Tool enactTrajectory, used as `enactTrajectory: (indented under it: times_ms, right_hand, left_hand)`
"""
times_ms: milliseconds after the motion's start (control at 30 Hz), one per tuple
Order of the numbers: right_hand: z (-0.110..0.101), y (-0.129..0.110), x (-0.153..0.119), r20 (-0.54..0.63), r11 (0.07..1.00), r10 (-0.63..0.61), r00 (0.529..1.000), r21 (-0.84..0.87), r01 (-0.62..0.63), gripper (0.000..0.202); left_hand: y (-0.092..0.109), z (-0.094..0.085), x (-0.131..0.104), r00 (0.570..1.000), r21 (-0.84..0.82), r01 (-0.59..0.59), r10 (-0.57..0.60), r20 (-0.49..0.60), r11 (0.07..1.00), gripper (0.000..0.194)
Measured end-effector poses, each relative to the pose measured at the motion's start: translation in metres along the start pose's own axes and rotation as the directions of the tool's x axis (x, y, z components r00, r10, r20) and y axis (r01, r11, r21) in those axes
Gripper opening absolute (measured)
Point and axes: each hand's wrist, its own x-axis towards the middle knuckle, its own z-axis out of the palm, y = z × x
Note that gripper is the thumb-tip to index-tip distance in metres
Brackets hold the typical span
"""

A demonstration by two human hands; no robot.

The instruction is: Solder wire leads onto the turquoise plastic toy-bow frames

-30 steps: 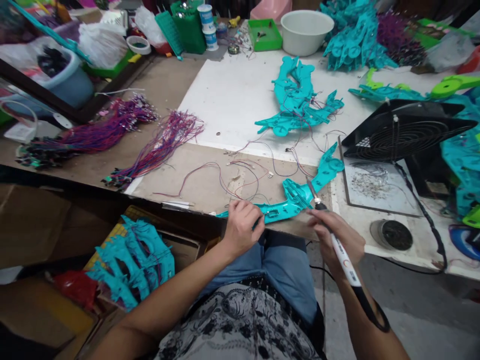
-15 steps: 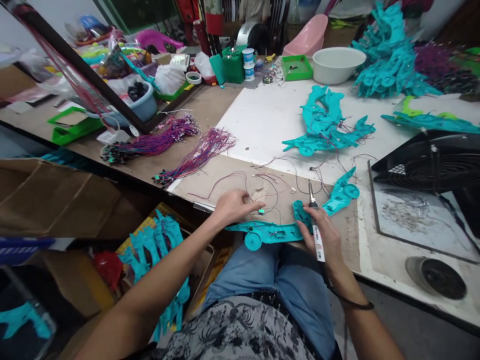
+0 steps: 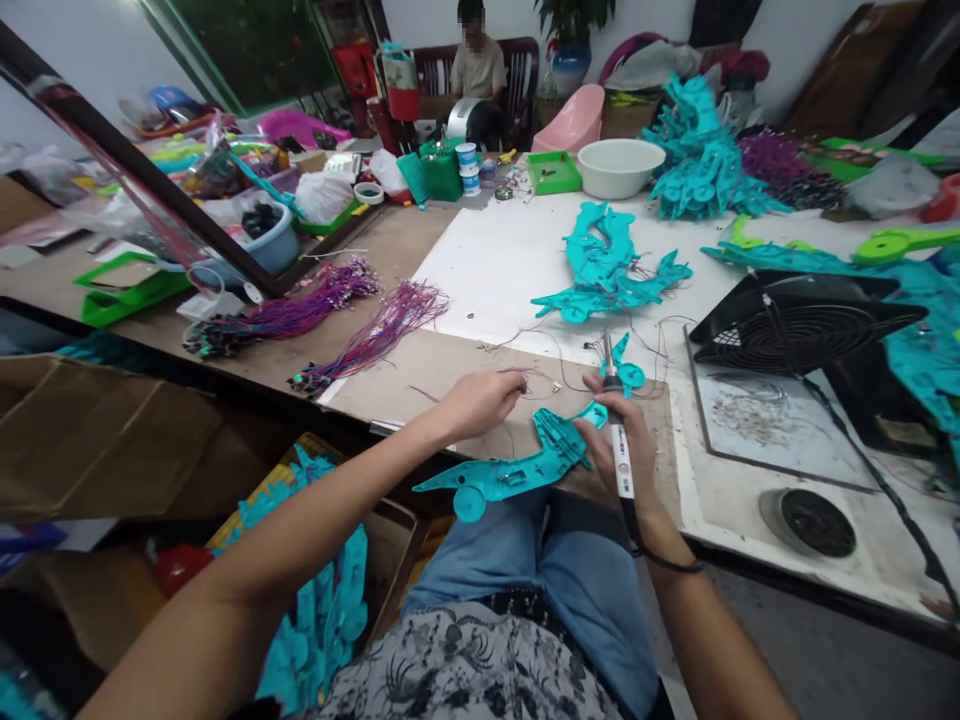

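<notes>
My right hand (image 3: 630,440) is closed around a soldering iron (image 3: 621,450) with a white and black handle, its metal tip pointing up and away. The thumb of that hand also lies against a turquoise plastic part (image 3: 517,475), which is long and curved with a round disc, at the table's front edge above my lap. My left hand (image 3: 480,402) is pinched closed over the table, left of the iron, with thin wires at its fingertips. A smaller turquoise piece (image 3: 630,376) lies just beyond my right hand.
Two bundles of red and purple wires (image 3: 375,335) lie to the left. Joined turquoise parts (image 3: 600,265) rest on the white sheet. A black fan (image 3: 802,315) and a round tin (image 3: 814,522) stand to the right. A person (image 3: 478,65) sits at the back.
My left thumb and fingers have closed together. The turquoise part has turned, its right end now raised under my right hand. The head view has tilted up and shifted right.
</notes>
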Motion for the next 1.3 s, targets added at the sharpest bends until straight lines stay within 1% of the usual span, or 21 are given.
enactTrajectory:
  times_ms: [67, 133, 200, 267, 300, 367, 433, 533, 600, 667, 733, 800, 833, 933, 967, 1033, 1067, 1100, 1167, 1233, 1300]
  right_hand:
    - [0.006, -0.005, 0.022, 0.112, 0.985, -0.127, 0.985, 0.129, 0.113, 0.051]
    - [0.019, -0.012, 0.041, 0.255, 0.968, -0.177, 0.950, 0.217, 0.122, 0.060]
    - [0.032, -0.018, 0.054, 0.374, 0.973, -0.122, 0.919, 0.230, 0.036, 0.052]
    - [0.036, -0.026, 0.062, 0.400, 0.969, -0.030, 0.916, 0.237, -0.072, 0.038]
    - [0.032, -0.029, 0.065, 0.386, 0.961, 0.003, 0.922, 0.255, -0.110, 0.034]
    - [0.012, -0.037, 0.072, 0.361, 0.946, 0.026, 0.932, 0.294, -0.140, 0.032]
    - [-0.018, -0.043, 0.081, 0.394, 0.956, 0.013, 0.919, 0.266, -0.127, 0.032]
    - [-0.062, -0.043, 0.095, 0.503, 0.988, 0.041, 0.863, 0.111, -0.111, 0.028]
    - [-0.080, -0.033, 0.100, 0.565, 0.996, 0.079, 0.821, -0.007, -0.091, 0.029]
    - [-0.085, -0.018, 0.100, 0.603, 0.994, 0.098, 0.792, -0.104, -0.044, 0.027]
    - [-0.081, -0.002, 0.095, 0.610, 0.981, 0.105, 0.786, -0.194, 0.020, 0.023]
    - [-0.073, 0.010, 0.087, 0.605, 0.956, 0.117, 0.788, -0.284, 0.077, 0.019]
    - [-0.068, 0.014, 0.083, 0.603, 0.941, 0.124, 0.788, -0.323, 0.100, 0.019]
    - [-0.058, 0.021, 0.072, 0.611, 0.917, 0.142, 0.779, -0.378, 0.130, 0.021]
    - [-0.057, 0.022, 0.070, 0.612, 0.917, 0.141, 0.778, -0.377, 0.131, 0.022]
    - [-0.057, 0.023, 0.066, 0.606, 0.922, 0.124, 0.785, -0.363, 0.135, 0.023]
    - [-0.059, 0.023, 0.065, 0.603, 0.925, 0.109, 0.790, -0.353, 0.141, 0.023]
    - [-0.062, 0.023, 0.064, 0.599, 0.927, 0.092, 0.795, -0.342, 0.151, 0.021]
    - [-0.071, 0.024, 0.062, 0.591, 0.933, 0.056, 0.805, -0.319, 0.169, 0.018]
    - [-0.081, 0.024, 0.061, 0.580, 0.939, 0.041, 0.814, -0.301, 0.167, 0.017]
    - [-0.092, 0.023, 0.060, 0.568, 0.945, 0.054, 0.821, -0.295, 0.142, 0.018]
  left_hand:
    - [0.006, -0.021, -0.010, 0.998, 0.022, -0.070, 0.070, 0.003, 0.997, 0.029]
    - [0.012, -0.037, -0.019, 0.994, -0.002, -0.106, 0.106, -0.037, 0.994, 0.029]
    - [0.014, -0.044, -0.027, 0.989, -0.088, -0.118, 0.109, -0.102, 0.989, 0.028]
    - [0.011, -0.045, -0.036, 0.988, -0.195, -0.092, 0.065, -0.141, 0.976, 0.027]
    - [0.007, -0.043, -0.041, 0.991, -0.248, -0.074, 0.043, -0.128, 0.966, 0.026]
    - [-0.001, -0.036, -0.054, 0.998, -0.334, -0.022, 0.002, -0.060, 0.942, 0.025]
    - [-0.010, -0.023, -0.066, 1.000, -0.378, 0.023, -0.017, 0.018, 0.926, 0.027]
    - [-0.021, 0.002, -0.081, 0.998, -0.319, 0.033, -0.013, 0.064, 0.947, 0.029]
    - [-0.027, 0.019, -0.087, 0.997, -0.227, 0.002, 0.016, 0.078, 0.974, 0.029]
    - [-0.032, 0.032, -0.092, 0.997, -0.131, -0.008, 0.019, 0.081, 0.991, 0.029]
    - [-0.036, 0.040, -0.095, 0.998, -0.050, 0.015, -0.012, 0.056, 0.999, 0.030]
    - [-0.036, 0.043, -0.096, 1.000, 0.002, 0.024, -0.024, -0.008, 1.000, 0.032]
    - [-0.033, 0.044, -0.096, 0.998, 0.014, 0.019, -0.018, -0.067, 1.000, 0.036]
    - [-0.013, 0.050, -0.087, 0.963, -0.004, -0.027, 0.025, -0.267, 1.000, 0.067]
    - [-0.004, 0.054, -0.082, 0.953, -0.012, -0.039, 0.034, -0.301, 0.999, 0.080]
    - [0.016, 0.067, -0.070, 0.959, -0.013, -0.037, 0.032, -0.282, 0.999, 0.099]
    - [0.024, 0.074, -0.064, 0.968, -0.006, -0.021, 0.019, -0.251, 1.000, 0.101]
    - [0.031, 0.081, -0.059, 0.975, 0.000, -0.001, 0.001, -0.223, 1.000, 0.098]
    - [0.038, 0.093, -0.052, 0.980, -0.005, 0.020, -0.021, -0.199, 1.000, 0.082]
    - [0.038, 0.100, -0.052, 0.977, -0.035, -0.002, -0.006, -0.212, 0.999, 0.066]
    - [0.033, 0.101, -0.054, 0.972, -0.070, -0.050, 0.032, -0.234, 0.996, 0.053]
